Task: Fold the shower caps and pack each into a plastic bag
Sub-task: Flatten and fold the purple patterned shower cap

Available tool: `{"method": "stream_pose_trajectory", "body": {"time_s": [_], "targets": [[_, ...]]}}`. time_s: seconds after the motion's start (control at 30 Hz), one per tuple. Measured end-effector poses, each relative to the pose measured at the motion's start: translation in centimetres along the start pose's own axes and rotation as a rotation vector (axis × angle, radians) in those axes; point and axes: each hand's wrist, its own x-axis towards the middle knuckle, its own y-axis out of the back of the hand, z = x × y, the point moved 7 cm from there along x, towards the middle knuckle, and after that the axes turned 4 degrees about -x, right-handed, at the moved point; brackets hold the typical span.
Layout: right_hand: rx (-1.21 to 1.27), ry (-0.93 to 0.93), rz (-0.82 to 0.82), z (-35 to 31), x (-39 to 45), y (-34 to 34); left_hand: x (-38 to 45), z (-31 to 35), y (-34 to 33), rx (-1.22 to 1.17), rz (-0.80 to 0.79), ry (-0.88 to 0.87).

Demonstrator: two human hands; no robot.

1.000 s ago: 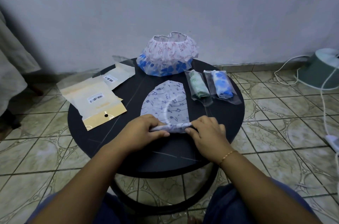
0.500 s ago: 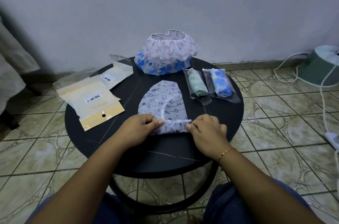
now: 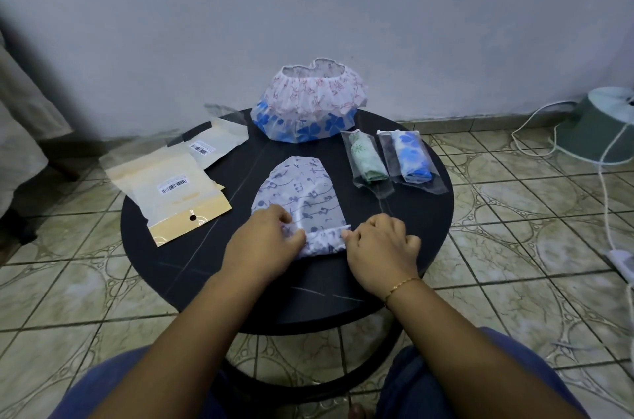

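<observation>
left hand [image 3: 266,243], right hand [image 3: 380,252]: fingers pinch music-note cap [image 3: 302,199] roll | barcode labels [image 3: 174,186] unreadable

You have bare tabletop [image 3: 260,295] near you and between the flat bags [image 3: 171,192] on your left and the music-note cap [image 3: 298,192], while the stacked caps [image 3: 308,109] block the far edge and two packed bags [image 3: 387,158] crowd the right.
</observation>
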Motion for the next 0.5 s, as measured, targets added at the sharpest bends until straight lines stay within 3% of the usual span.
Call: {"method": "stream_pose_trajectory", "body": {"time_s": [0.07, 0.13, 0.2, 0.27, 0.37, 0.5], "targets": [[-0.014, -0.010, 0.000, 0.2, 0.2, 0.0, -0.2, 0.8, 0.2, 0.116, 0.064, -0.132], [-0.056, -0.017, 0.005, 0.5, 0.4, 0.0, -0.3, 2.3, -0.1, 0.156, 0.095, -0.384], [-0.053, -0.017, 0.037, 0.8, 0.5, 0.2, -0.3, 3.0, -1.8, 0.183, -0.079, -0.492], [0.008, 0.027, 0.121, 1.0, 0.6, 0.6, 0.0, 2.2, -3.7, 0.259, -0.307, -0.433], [0.006, 0.337, 0.316, -1.0, -0.4, 1.9, 0.1, 1.3, -4.7, 0.347, -0.415, -0.405], [-0.056, 0.624, 0.117, -2.3, -1.5, 0.2, 0.9, 0.4, -4.6, 0.450, -0.429, -0.329]]}}
